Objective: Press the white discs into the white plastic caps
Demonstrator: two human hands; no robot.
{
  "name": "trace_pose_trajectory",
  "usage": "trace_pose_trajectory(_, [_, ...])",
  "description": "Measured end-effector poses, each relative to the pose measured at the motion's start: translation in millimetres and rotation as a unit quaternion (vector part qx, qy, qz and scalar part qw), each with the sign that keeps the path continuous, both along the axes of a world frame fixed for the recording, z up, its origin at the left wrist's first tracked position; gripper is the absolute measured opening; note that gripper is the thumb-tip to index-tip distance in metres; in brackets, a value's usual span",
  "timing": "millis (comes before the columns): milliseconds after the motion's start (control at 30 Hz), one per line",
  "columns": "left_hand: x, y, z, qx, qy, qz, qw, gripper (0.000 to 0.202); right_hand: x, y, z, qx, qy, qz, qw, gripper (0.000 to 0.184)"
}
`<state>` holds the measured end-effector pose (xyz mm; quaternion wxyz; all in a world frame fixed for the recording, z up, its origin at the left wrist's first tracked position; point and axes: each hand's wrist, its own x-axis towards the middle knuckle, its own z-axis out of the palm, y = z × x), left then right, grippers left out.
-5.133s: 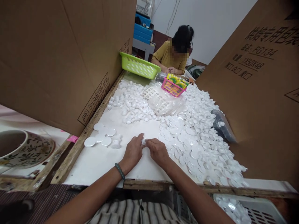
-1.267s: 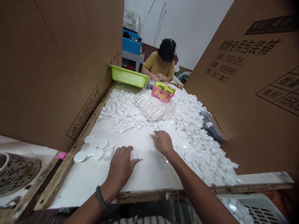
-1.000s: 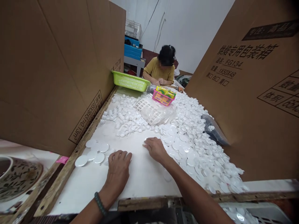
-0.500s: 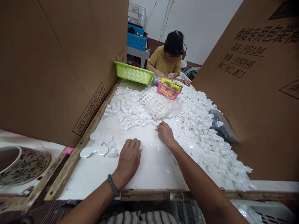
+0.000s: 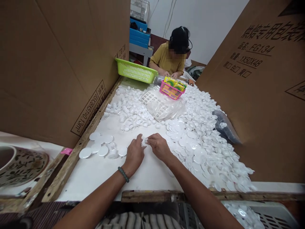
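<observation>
My left hand (image 5: 135, 153), a beaded bracelet at its wrist, is closed with fingertips on a small white plastic piece (image 5: 144, 142) above the white tabletop (image 5: 152, 171). From the other side my right hand (image 5: 159, 147) pinches at the same piece. The fingers partly hide it, so its full shape cannot be made out. Left of my hands lie several flat white discs (image 5: 95, 148) and a short white cup-like part (image 5: 112, 154). One more disc (image 5: 122, 151) rests beside my left hand. Right of my right hand spread many overlapping white discs (image 5: 197, 157).
Beyond my hands lie small white parts (image 5: 133, 111), a clear plastic bag (image 5: 157, 106) and a pink basket (image 5: 170, 92) of yellow boxes. A green basket (image 5: 137, 72) stands at the far left. Cardboard panels (image 5: 269, 127) flank the table. Opposite sits a person (image 5: 170, 60).
My right hand has come back from the small parts toward my left hand. My left hand has moved slightly up and right, and both now meet at a small white piece.
</observation>
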<state>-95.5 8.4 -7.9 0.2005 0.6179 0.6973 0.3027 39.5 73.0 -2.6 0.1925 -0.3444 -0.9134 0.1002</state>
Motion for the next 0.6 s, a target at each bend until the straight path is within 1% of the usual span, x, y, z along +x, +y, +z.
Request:
trace_pose_trajectory(100, [1, 0, -0.9, -0.002, 0.001, 0.010, 1.000, 0.044, -1, -3, 0.0, 0.017, -0.026, 0.024, 0.999, 0.028])
trace_pose_trajectory(200, [1, 0, -2.4, -0.006, -0.006, 0.006, 1.000, 0.047, -1, -9, -1.2, 0.044, -0.040, 0.024, 0.998, 0.027])
trace_pose_trajectory(367, [1, 0, -6.3, -0.001, 0.000, 0.007, 1.000, 0.047, -4, -20, -12.3, 0.107, -0.067, 0.017, 0.992, 0.027])
trace_pose_trajectory(433, [1, 0, -6.9, 0.006, -0.004, 0.007, 1.000, 0.048, -4, -20, -16.2, 0.116, -0.061, 0.010, 0.991, 0.028])
trace_pose_trajectory(500, [1, -2, -5.4, 0.012, -0.010, 0.001, 1.000, 0.049, -5, -19, -16.6, 0.099, -0.023, -0.007, 0.995, 0.028])
trace_pose_trajectory(533, [0, -3, -3.6, 0.017, -0.012, -0.005, 1.000, 0.048, -4, -19, -15.2, 0.078, 0.008, -0.019, 0.997, 0.027])
trace_pose_trajectory(600, [-1, -8, 2.3, 0.029, -0.014, -0.018, 0.999, 0.042, -3, -21, -9.5, 0.011, 0.083, -0.053, 0.995, 0.023])
